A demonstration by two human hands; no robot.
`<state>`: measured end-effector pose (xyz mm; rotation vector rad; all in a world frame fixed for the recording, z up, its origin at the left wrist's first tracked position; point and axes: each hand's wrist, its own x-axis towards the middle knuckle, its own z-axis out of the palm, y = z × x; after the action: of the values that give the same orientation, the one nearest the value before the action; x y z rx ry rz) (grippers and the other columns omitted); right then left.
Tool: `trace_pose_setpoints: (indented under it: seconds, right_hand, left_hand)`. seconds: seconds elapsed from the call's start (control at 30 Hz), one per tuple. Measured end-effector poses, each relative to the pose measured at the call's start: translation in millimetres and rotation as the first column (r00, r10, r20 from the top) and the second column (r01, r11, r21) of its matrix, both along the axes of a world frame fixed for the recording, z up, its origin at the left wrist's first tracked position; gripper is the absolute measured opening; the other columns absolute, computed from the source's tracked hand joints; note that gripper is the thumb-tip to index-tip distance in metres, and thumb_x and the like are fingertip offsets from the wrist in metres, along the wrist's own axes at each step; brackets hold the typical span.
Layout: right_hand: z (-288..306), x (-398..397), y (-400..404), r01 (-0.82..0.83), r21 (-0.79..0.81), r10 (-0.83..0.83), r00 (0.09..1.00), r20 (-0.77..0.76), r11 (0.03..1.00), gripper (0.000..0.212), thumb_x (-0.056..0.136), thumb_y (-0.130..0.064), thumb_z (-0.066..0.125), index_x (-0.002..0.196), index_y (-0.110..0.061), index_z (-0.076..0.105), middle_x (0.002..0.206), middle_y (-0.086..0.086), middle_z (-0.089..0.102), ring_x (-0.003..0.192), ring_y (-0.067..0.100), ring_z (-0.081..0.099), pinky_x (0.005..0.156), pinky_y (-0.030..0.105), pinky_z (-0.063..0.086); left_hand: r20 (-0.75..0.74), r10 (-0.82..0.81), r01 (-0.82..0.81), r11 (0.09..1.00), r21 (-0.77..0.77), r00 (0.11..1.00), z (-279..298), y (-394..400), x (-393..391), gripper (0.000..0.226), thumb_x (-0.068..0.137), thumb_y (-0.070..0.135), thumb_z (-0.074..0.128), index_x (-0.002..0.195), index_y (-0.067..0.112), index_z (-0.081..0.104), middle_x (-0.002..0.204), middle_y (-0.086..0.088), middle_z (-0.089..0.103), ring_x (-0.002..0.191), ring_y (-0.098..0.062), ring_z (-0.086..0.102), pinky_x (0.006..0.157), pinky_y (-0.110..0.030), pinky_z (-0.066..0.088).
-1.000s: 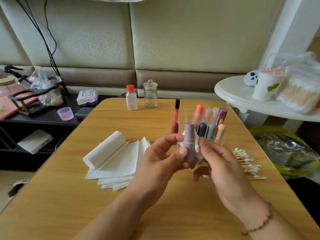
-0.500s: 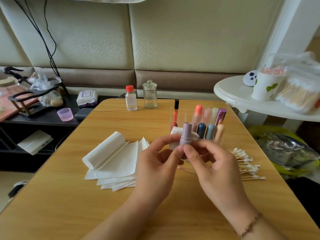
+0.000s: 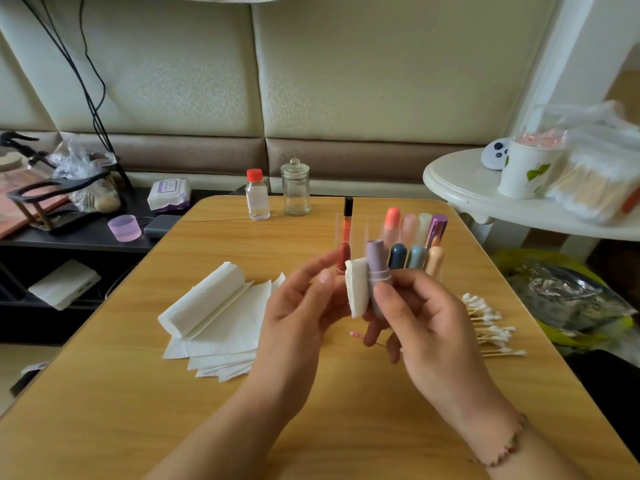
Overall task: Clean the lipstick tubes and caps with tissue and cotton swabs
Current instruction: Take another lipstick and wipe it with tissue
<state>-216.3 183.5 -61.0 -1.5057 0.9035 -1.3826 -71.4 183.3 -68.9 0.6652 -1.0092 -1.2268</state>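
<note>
Above the wooden bench, the right hand gripped the upright mauve lipstick tube, while the left hand, fingers now loosened, had drawn the folded white tissue alongside, suggesting wiping continued.

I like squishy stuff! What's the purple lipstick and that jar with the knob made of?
The purple lipstick in the right hand looks like hard matte plastic: dull, no glare. The jar seems to be clear glass: see-through with bright glints.
</note>
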Motion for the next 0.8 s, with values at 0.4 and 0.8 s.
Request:
trace_pose_setpoints:
  seconds: [0.4, 0.8]
  right_hand:
    - [0.4, -3.1, 1.4, 0.008, -0.107, -0.027, 0.984, -0.176, 0.994, 0.017, 0.081, -0.037, 0.07, 0.09, -0.023, 0.072, 0.066, -0.005, 0.068, 0.053, 0.01, 0.06, 0.051, 0.02, 0.047]
    - [-0.2, 3.2, 1.4, -0.211, 0.127, 0.205, 0.977, 0.062, 0.969, 0.024, 0.088, -0.033, 0.065, 0.083, -0.011, 0.075, 0.065, 0.015, 0.05, 0.054, 0.02, 0.038, 0.049, 0.026, 0.03]
  left_hand:
    - [-0.022, -0.221, 0.221, 0.975, 0.024, 0.975, -1.0, -1.3, 1.2, 0.032, 0.086, 0.021, 0.062, 0.107, 0.0, 0.072, 0.111, -0.038, 0.062, 0.096, -0.041, 0.059, 0.085, -0.044, 0.054]
    - [-0.064, -0.138, 0.139, 0.99, 0.014, 0.988, -2.0, -2.4, 0.9, 0.048, 0.078, 0.03, 0.079, 0.099, -0.012, 0.066, 0.085, -0.028, 0.063, 0.073, -0.041, 0.06, 0.076, -0.05, 0.046]
